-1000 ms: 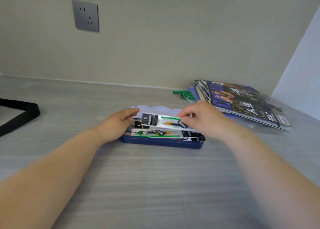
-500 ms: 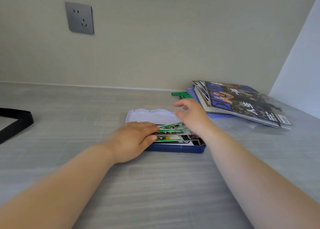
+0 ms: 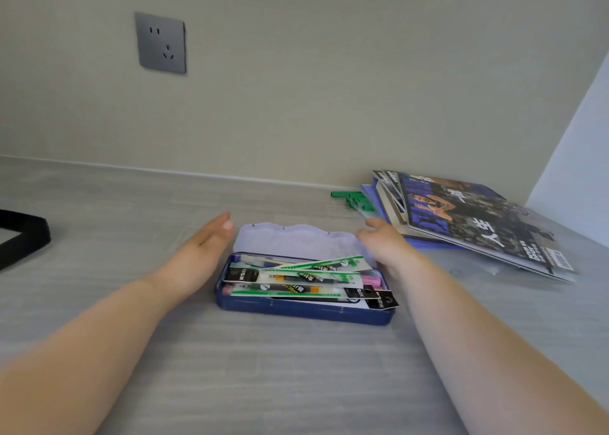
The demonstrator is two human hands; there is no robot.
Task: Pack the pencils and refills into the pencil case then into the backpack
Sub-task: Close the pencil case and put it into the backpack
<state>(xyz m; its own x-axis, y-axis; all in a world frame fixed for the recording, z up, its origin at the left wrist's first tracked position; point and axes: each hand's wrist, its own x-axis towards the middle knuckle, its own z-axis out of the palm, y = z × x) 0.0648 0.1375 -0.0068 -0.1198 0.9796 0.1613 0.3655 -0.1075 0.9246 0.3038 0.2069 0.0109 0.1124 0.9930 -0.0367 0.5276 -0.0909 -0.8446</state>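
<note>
Centre frame: rigid, light navy tin pencil case (image 3: 304,311), overfilled with slippery refill packets (image 3: 296,278); open-fingered left hand (image 3: 197,256) and right hand (image 3: 385,248) flank its lilac lid (image 3: 296,240), best grasped at both ends.

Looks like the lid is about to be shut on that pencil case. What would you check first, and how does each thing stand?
1. Lid fully open, free to swing: ok.
2. Refill packs inside the pencil case: not ok, one black end overhangs the right front rim.
3. Left hand empty beside the lid: ok.
4. Right hand empty at the lid's other end: ok.
5. Backpack ready: cannot tell.
</note>
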